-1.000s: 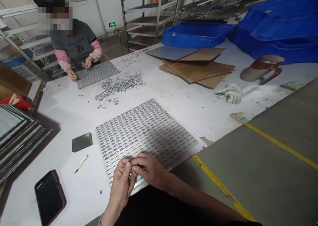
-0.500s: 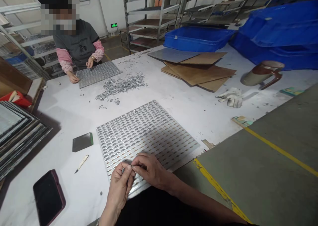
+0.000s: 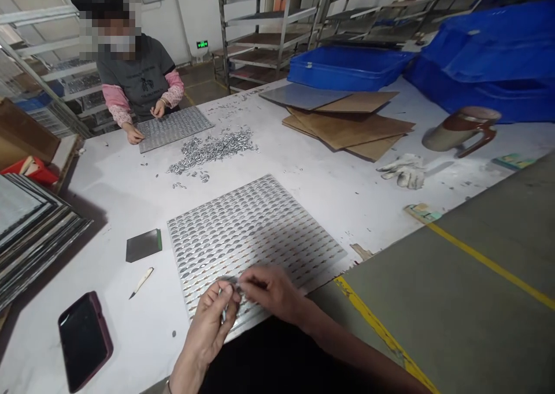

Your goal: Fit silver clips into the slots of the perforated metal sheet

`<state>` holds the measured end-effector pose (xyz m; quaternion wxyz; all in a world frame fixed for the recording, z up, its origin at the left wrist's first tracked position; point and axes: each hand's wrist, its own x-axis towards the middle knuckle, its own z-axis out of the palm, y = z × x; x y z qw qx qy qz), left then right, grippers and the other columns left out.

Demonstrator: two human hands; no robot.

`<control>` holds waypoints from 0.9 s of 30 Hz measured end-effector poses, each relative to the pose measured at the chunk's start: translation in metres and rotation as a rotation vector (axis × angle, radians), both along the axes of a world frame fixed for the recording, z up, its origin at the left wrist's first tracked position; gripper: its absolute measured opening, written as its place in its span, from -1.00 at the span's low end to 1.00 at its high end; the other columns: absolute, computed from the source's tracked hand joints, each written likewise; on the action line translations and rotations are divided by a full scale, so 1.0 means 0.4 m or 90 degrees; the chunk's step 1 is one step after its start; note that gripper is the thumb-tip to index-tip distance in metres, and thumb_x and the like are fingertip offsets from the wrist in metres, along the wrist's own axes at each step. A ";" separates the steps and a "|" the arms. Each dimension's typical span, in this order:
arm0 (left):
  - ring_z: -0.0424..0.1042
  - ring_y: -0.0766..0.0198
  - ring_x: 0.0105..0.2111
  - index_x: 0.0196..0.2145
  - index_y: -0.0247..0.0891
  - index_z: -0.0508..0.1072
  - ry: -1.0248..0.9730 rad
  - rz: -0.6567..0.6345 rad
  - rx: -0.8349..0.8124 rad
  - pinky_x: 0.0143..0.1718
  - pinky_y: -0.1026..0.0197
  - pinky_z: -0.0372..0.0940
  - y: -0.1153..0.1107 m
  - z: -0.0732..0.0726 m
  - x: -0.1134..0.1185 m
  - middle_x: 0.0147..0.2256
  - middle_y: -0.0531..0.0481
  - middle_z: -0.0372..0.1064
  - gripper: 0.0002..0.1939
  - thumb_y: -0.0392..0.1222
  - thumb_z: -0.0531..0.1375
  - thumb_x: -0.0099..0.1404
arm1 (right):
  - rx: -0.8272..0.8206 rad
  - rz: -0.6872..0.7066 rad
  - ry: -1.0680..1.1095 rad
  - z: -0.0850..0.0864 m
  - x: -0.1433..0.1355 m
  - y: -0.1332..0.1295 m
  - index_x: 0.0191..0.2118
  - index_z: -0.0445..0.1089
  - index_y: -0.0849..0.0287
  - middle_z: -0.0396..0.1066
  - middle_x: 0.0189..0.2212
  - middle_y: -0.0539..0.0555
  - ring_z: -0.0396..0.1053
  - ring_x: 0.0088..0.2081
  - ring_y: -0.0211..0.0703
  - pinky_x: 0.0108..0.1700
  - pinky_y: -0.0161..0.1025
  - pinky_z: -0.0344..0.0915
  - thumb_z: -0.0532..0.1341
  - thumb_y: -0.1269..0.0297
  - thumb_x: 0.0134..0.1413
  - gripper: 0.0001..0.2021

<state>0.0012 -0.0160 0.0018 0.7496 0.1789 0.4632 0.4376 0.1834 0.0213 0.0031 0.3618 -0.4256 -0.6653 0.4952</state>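
Observation:
A metal sheet (image 3: 260,232) with rows of small leaf-shaped slots lies in front of me. Dark grey pieces sit in its far and left rows, while the nearer right part shows brownish marks. Over its near edge, my left hand (image 3: 210,319) is closed, with a small grey metal piece between thumb and fingers. Just right of it, my right hand (image 3: 275,293) is pinched, thumb and forefinger close to the left fingertips; blur hides what it holds. A heap of small leaf-shaped metal pieces (image 3: 214,151) lies beyond the sheet.
Left are a phone (image 3: 85,342), a small knife (image 3: 141,282), a dark plate (image 3: 144,245) and stacked sheets (image 3: 39,238). Across the table a co-worker (image 3: 143,76) handles another slotted sheet (image 3: 176,128). Right are brown boards (image 3: 347,129), a glove (image 3: 404,171), a mug (image 3: 459,129) and blue bins (image 3: 347,69).
My right hand has shifted slightly right, its fingertips drawing a little apart from my left fingers. The left fingers have loosened slightly. The co-worker's hand on the left moved a little onto their sheet.

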 end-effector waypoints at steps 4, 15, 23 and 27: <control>0.33 0.40 -0.47 -0.28 -0.39 0.53 -0.057 0.049 -0.103 -0.67 0.47 0.03 0.009 -0.004 -0.010 -0.25 -0.27 0.51 -0.72 -0.34 0.43 0.00 | 0.039 -0.184 -0.158 -0.052 0.028 0.097 -0.37 0.45 0.18 0.45 -0.52 -0.01 0.38 -0.46 -0.23 -0.33 -0.33 0.26 0.13 0.28 0.18 -0.81; 0.11 0.49 -0.65 -0.15 -0.32 0.50 0.030 -0.047 -0.049 -0.71 0.41 -0.23 -0.017 -0.003 -0.036 -0.46 -0.01 0.35 -0.64 0.02 0.27 0.25 | 0.111 -0.241 -0.366 -0.139 -0.019 0.180 -0.42 0.38 0.18 0.43 -0.46 0.07 0.35 -0.39 -0.16 -0.31 -0.29 0.18 0.13 0.37 0.14 -0.86; 0.07 0.46 -0.69 0.02 -0.25 0.41 0.119 -0.056 0.007 -0.73 0.41 -0.26 -0.012 0.023 0.004 -0.52 0.05 0.33 -0.49 0.18 0.17 0.29 | 0.158 -0.142 -0.227 -0.047 -0.025 0.084 -0.17 0.36 0.18 0.42 -0.40 0.03 0.38 -0.34 -0.17 -0.22 -0.26 0.26 0.14 0.31 0.23 -0.88; 0.29 0.36 -0.55 0.08 -0.20 0.38 0.147 -0.014 -0.001 -0.69 0.40 -0.07 -0.011 0.040 0.047 -0.34 -0.07 0.44 -0.38 0.25 0.20 0.22 | 0.222 0.101 -0.126 0.002 -0.034 -0.020 -0.34 0.39 0.15 0.43 -0.30 0.05 0.37 -0.21 -0.19 -0.12 -0.29 0.27 0.12 0.39 0.24 -0.86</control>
